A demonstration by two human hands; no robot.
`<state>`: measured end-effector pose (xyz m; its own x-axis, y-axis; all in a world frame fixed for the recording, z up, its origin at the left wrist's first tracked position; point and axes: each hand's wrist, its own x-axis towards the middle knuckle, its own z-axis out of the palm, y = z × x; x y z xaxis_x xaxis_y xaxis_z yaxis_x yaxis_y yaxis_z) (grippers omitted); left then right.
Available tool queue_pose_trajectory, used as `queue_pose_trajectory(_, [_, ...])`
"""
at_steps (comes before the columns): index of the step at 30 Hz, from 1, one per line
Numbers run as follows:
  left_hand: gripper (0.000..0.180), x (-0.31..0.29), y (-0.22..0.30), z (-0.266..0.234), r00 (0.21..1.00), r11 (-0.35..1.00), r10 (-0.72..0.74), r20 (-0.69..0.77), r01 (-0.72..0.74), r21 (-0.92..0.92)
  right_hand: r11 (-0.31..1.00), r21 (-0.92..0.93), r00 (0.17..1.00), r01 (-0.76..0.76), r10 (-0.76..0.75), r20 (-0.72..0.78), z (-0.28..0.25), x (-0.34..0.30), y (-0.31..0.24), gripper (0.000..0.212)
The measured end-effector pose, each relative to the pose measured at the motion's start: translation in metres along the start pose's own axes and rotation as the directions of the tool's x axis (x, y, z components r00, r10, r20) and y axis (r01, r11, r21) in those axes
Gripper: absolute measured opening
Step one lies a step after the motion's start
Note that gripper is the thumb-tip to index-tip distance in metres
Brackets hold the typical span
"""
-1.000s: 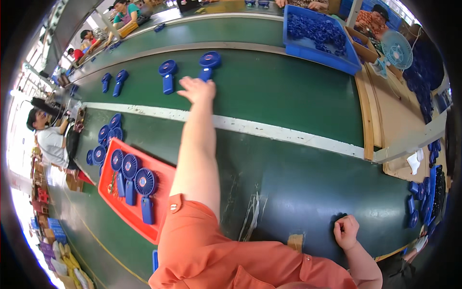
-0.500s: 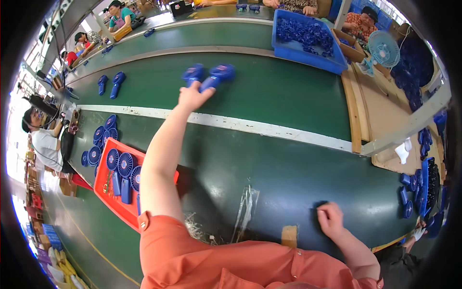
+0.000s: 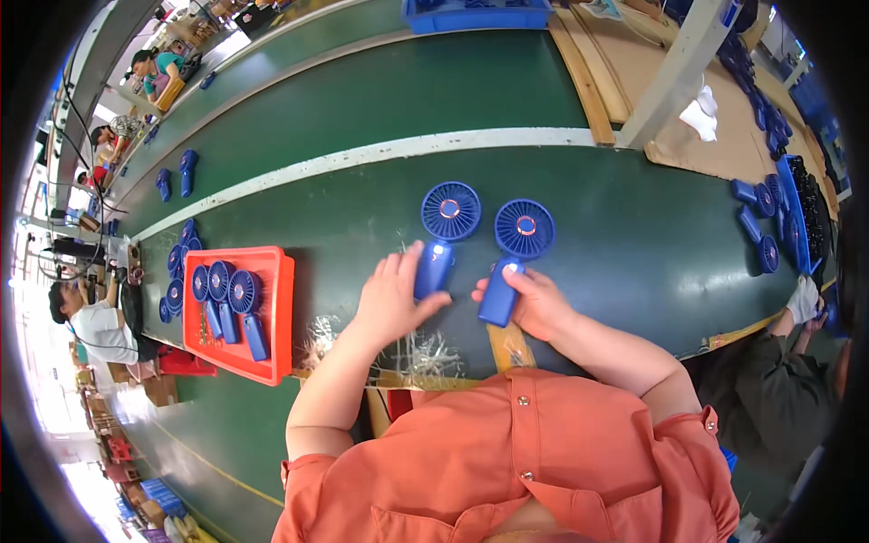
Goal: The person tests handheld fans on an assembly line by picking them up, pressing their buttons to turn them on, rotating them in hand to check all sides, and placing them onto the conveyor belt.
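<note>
The green worktable (image 3: 615,235) in front of me looks smooth, and its near edge is close to my work, so a fan pulled toward me too hard could slide off and drop. Left of me, the red tray (image 3: 284,312) holds three fans; a wide sweep of my left elbow might bump its right wall and shift them.

My left hand (image 3: 389,294) is spread open around the handle of the left fan (image 3: 438,257), thumb by the handle's near end. I can't tell whether it bears any weight; with so loose a hold, that fan could twist or slip. My right hand (image 3: 540,305) grips the handle of the right fan (image 3: 520,242), thumb on top. The two round heads sit just beside each other, so turning either wrist inward could knock their grilles together. The clear plastic scraps (image 3: 434,357) at the near edge could catch on a handle.

Against half a second ago, my whole view has swung: the far blue bin (image 3: 475,18) is now mostly cut off. Both fans were beyond the white strip (image 3: 389,152), by my left hand; now they lie on the near side, right before me. My right hand, then loosely curled and without a fan on the table to the right, has one now.
</note>
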<state>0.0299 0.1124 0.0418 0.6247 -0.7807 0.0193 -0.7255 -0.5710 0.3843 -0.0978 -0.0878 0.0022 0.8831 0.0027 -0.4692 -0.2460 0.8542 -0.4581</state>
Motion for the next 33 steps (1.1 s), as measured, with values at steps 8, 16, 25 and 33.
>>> queue_pose_trajectory(8, [0.063,0.041,0.009,0.015,0.967,0.932,-0.255,0.014,0.250,-0.264,0.935,-0.270,0.962,0.229,-0.260,-0.086,-0.010,-0.027,-0.034,0.031])
queue_pose_trajectory(16, [0.033,0.047,0.083,0.054,0.963,-0.297,-0.263,0.064,-0.017,-0.955,0.793,-0.354,0.868,0.496,-0.468,0.169,-0.021,-0.029,-0.059,0.036])
queue_pose_trajectory(25, [0.027,0.060,0.091,0.080,0.968,-0.240,-0.234,0.095,0.037,-0.970,0.831,-0.334,0.896,0.444,-0.413,0.164,-0.040,-0.031,-0.062,0.028])
queue_pose_trajectory(33, [0.026,0.059,0.075,0.082,0.985,-0.196,-0.159,0.060,0.028,-0.980,0.801,-0.432,0.908,0.414,-0.401,0.126,-0.043,-0.023,-0.065,0.025])
